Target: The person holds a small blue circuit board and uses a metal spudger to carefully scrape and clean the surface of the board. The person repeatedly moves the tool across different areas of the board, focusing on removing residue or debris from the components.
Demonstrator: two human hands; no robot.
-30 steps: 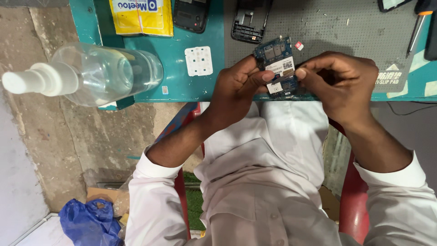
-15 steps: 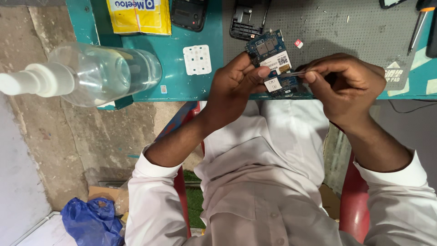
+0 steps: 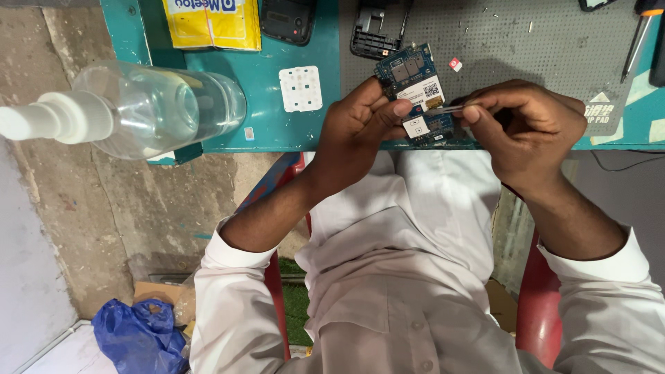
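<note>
Gripping a blue circuit board (image 3: pixel 415 90), left hand (image 3: pixel 357 128); right hand (image 3: pixel 530 131) pinches thin tool (image 3: pixel 449 109).

A clear plastic bottle (image 3: pixel 149 107) with a white pump top lies on its side at the teal table's (image 3: pixel 267 125) edge. A white keypad (image 3: pixel 300 88) lies beside it, a yellow packet (image 3: pixel 211 21) above, and a blue bag (image 3: pixel 138 336) sits on the floor.

A teal table (image 3: pixel 277 131) stands over a rough concrete floor (image 3: pixel 104 208) — 1 red chair (image 3: pixel 537 305) below, evenly lit.

Thin metal tool (image 3: pixel 450 109) in the right hand (image 3: pixel 526 135), now at the circuit board (image 3: pixel 418 90), no longer clear.
</note>
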